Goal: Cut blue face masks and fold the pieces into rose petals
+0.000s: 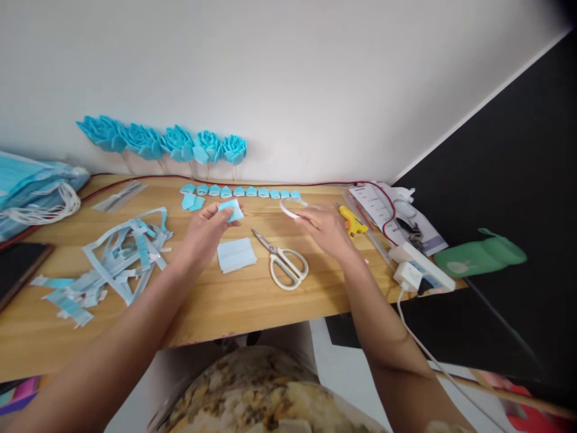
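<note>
Pinching blue square (231, 208) in left hand (205, 230), mid-frame; holding white loop (288, 213) in right hand (328, 230), right of centre. Seemingly done with five blue flowers (177, 143), upper left, and row of folded pieces (238, 192), above centre — yet to fold, apparently, held square and pale sheets (237, 255) below.

A green bottle (480, 255) shows right; phone (18, 269), perhaps, left.

Left hand (208, 224) pinching a small blue fabric square (231, 210), right hand (328, 230) gripping a white ring (288, 208).
Pale-blue fabric pieces (237, 255) lie just nearside of the left hand, cut strips (121, 255) to its left, folded petals (238, 192) beyond it; white-handled scissors (287, 269) sit between the hands on the near side, a yellow glue gun (352, 221) just right of the right hand.
</note>
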A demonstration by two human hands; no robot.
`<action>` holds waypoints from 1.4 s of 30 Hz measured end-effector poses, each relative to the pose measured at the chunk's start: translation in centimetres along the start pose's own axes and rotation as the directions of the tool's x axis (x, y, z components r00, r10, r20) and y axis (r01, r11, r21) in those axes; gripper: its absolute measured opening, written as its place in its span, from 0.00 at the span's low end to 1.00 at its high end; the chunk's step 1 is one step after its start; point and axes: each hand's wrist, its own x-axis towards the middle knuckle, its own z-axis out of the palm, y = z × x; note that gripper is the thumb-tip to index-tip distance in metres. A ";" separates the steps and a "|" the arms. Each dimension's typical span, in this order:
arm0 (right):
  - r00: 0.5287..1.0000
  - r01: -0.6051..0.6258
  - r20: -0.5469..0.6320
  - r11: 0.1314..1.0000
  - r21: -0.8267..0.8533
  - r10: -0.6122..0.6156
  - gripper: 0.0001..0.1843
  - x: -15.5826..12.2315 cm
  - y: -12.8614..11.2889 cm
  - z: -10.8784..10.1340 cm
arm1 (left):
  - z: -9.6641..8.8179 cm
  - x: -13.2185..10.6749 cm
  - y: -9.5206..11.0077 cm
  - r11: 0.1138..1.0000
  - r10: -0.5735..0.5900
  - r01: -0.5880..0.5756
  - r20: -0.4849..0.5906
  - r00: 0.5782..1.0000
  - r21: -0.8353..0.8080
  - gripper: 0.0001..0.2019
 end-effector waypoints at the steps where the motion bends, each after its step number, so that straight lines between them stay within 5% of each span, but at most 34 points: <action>1: 0.999 -0.024 0.029 0.993 -0.116 0.028 0.12 -0.1 0.9 0.2 | 0.0 0.2 0.0 1.000 -0.008 0.007 -0.031 0.999 -0.028 0.06; 5: 0.985 -0.037 0.152 0.970 -0.241 0.075 0.10 -0.2 2.1 1.3 | 0.0 0.5 0.1 0.997 -0.064 0.062 -0.045 0.997 -0.048 0.07; 10: 0.968 -0.058 0.246 0.998 0.029 0.049 0.09 0.5 -2.1 3.3 | 0.0 0.3 0.0 0.995 -0.086 0.084 -0.044 0.995 -0.057 0.08; 13: 0.952 -0.069 0.301 0.996 0.048 0.052 0.09 1.1 -4.3 4.5 | 0.1 0.3 0.0 0.994 -0.093 0.091 -0.036 0.995 -0.057 0.08; 23: 0.970 -0.119 0.211 0.992 -0.037 0.124 0.08 1.4 -5.0 6.3 | 0.3 -0.1 0.6 0.993 -0.106 0.105 -0.012 0.994 -0.054 0.09; 32: 0.930 -0.367 0.086 0.892 0.265 0.357 0.06 0.4 -4.0 8.4 | 0.3 0.0 0.4 0.993 -0.115 0.115 -0.004 0.993 -0.032 0.09; 42: 0.918 -0.383 0.102 0.796 0.468 0.382 0.04 0.5 -3.3 9.1 | 0.3 -0.1 0.1 0.990 -0.135 0.136 0.025 0.990 -0.026 0.09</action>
